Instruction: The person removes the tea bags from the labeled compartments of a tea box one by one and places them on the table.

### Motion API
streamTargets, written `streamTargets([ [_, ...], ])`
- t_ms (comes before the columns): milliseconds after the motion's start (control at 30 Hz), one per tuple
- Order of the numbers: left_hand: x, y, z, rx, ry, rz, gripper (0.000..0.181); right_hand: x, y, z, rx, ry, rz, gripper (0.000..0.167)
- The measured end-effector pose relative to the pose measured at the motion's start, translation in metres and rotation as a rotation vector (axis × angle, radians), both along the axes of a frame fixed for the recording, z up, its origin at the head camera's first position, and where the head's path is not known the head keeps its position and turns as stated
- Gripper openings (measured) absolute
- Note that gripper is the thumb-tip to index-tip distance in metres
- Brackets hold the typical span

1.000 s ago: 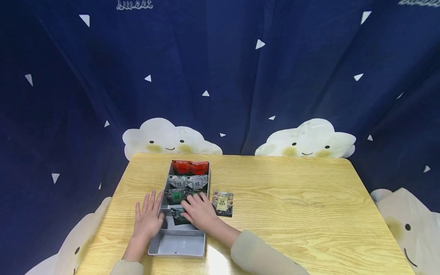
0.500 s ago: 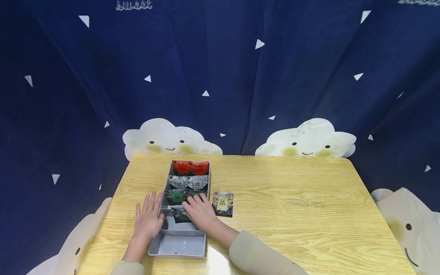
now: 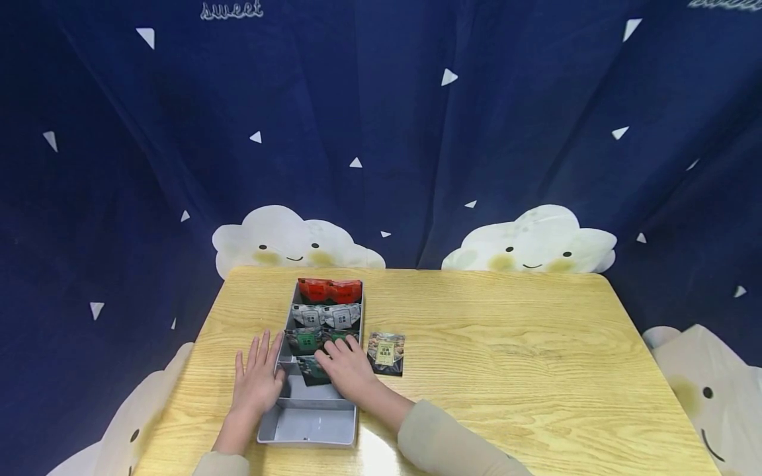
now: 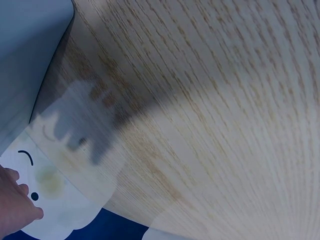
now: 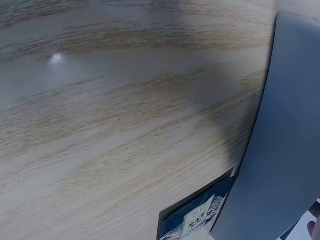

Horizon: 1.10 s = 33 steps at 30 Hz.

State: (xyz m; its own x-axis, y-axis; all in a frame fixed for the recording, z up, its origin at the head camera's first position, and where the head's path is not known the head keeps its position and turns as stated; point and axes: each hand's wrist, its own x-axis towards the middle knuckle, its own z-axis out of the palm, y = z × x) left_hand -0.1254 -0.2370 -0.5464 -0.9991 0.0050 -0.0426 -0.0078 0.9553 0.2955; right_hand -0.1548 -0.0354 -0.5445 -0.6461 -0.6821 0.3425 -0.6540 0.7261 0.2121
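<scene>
A long grey divided box (image 3: 315,441) stands on the wooden table. My left hand (image 3: 256,383) lies along its left side with fingers straight and spread, its thumb at the rim. My right hand (image 3: 348,370) reaches over the box from the right, fingers bent, holding a dark green packet (image 3: 312,371) tilted in the second compartment from the front. Its thumb is hidden. Just beyond, a packet with a green label (image 3: 305,340) stands in the middle compartment, and another beside it is partly covered by my right fingers.
Two silver-grey packets (image 3: 308,317) and two red packets (image 3: 330,291) stand in the far compartments. A packet with a pale yellow label (image 3: 385,354) lies on the table (image 3: 506,370) right of the box. A dark blue cloud-print curtain (image 3: 405,132) hangs behind.
The dark green packet's top edge has risen slightly towards the divider beyond it. My right hand has barely shifted, and my left hand stays at the box's side.
</scene>
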Motion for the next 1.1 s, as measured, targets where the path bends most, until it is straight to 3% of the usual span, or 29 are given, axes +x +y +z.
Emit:
streamTargets([
  [167, 0.000, 0.001, 0.002, 0.008, -0.009, 0.001, 0.067, 0.001, 0.003, 0.005, -0.028, -0.036, 0.010, 0.022],
  [567, 0.001, 0.001, 0.001, 0.020, -0.003, 0.003, 0.067, -0.001, 0.010, 0.032, -0.211, -0.034, 0.004, 0.012],
  [833, 0.000, 0.000, 0.000, 0.010, 0.004, 0.000, 0.067, -0.009, 0.024, 0.044, -0.331, -0.012, 0.011, 0.014],
  [1100, 0.001, -0.001, 0.001, 0.013, -0.010, 0.003, 0.067, -0.022, 0.052, 0.046, -0.374, 0.013, -0.025, 0.017],
])
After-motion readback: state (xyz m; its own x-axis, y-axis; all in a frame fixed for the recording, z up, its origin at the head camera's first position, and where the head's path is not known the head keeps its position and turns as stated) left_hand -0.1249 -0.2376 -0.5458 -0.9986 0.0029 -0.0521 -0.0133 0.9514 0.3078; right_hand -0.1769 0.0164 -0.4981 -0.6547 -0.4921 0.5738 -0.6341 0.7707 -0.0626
